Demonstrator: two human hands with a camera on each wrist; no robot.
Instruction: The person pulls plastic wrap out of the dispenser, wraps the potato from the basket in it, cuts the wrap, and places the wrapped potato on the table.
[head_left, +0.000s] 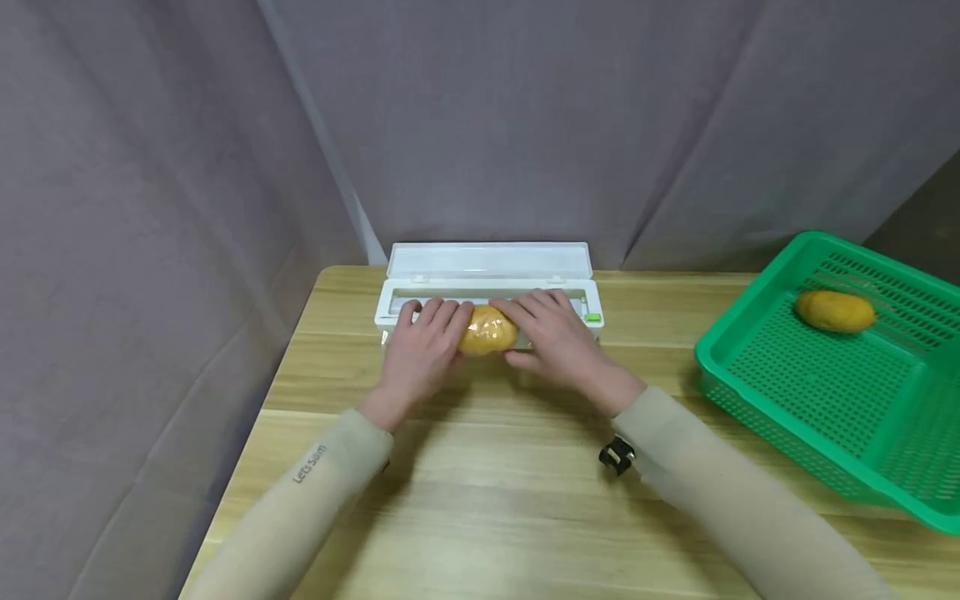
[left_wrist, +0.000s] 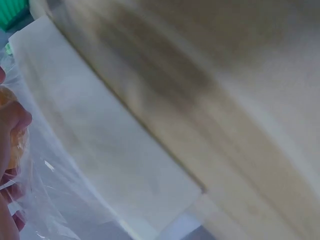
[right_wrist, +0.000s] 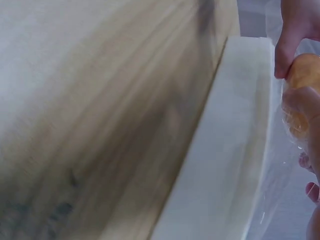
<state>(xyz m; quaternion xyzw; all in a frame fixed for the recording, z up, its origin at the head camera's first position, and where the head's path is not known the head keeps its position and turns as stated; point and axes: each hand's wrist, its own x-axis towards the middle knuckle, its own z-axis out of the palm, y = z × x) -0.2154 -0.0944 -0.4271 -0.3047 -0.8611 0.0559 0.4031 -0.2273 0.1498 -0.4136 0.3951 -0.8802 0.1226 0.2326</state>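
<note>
A yellow mango-like fruit (head_left: 487, 331), shiny with clear cling film, is held between both hands just over the front of a white film dispenser (head_left: 382, 304). My left hand (head_left: 422, 354) grips its left end, and my right hand (head_left: 558, 346) grips the right end, thumbs on the near side. The dispenser's clear lid (head_left: 491, 260) stands raised at the back; a green slider (head_left: 593, 317) sits at its right end. Loose film (left_wrist: 50, 200) spreads beside the box in the left wrist view. In the right wrist view, thumbs press the wrapped fruit (right_wrist: 302, 72). Parts of the fingers are hidden.
On the right of the wooden table (head_left: 480, 500) stands a green plastic basket (head_left: 806, 442), holding another yellow fruit (head_left: 835, 311). A grey curtain (head_left: 510, 125) hangs behind the table and along its left side.
</note>
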